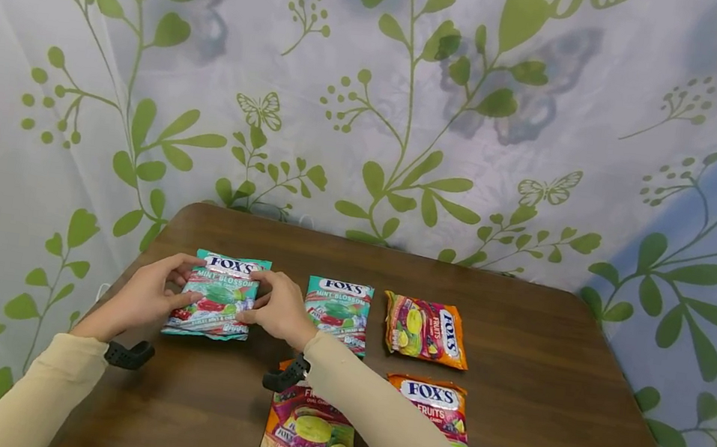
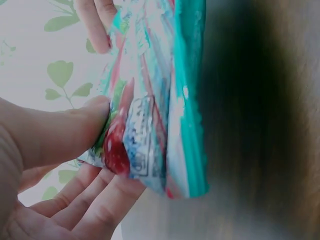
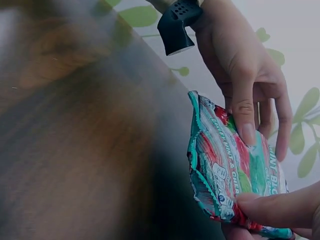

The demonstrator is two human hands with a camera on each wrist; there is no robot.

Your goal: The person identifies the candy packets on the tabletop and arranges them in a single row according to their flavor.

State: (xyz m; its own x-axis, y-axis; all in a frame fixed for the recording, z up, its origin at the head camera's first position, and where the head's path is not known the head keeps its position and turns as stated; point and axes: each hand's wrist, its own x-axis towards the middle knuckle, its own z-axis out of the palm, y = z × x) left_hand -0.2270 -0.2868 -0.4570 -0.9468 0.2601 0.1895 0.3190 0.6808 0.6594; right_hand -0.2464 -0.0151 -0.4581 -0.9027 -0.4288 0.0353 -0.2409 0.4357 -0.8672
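Note:
Both hands hold one teal candy bag (image 1: 219, 297) marked FOX'S Mint Blossom, over the left part of the table. My left hand (image 1: 150, 294) grips its left side, the thumb on the front and fingers behind, as the left wrist view shows. On the opposite side, my right hand (image 1: 279, 309) pinches the edge between thumb and fingers. In the right wrist view the bag (image 3: 235, 165) is tilted, its crimped teal end toward the table. A second Mint Blossom bag (image 1: 338, 311) lies just right of the right hand.
An orange Fruits bag (image 1: 427, 331) lies sideways at the right. Two more Fruits bags, one nearer the front (image 1: 310, 436) and another (image 1: 429, 406), are partly covered by the right sleeve. A leaf-patterned curtain (image 1: 320, 98) hangs behind the brown wooden table (image 1: 544, 414).

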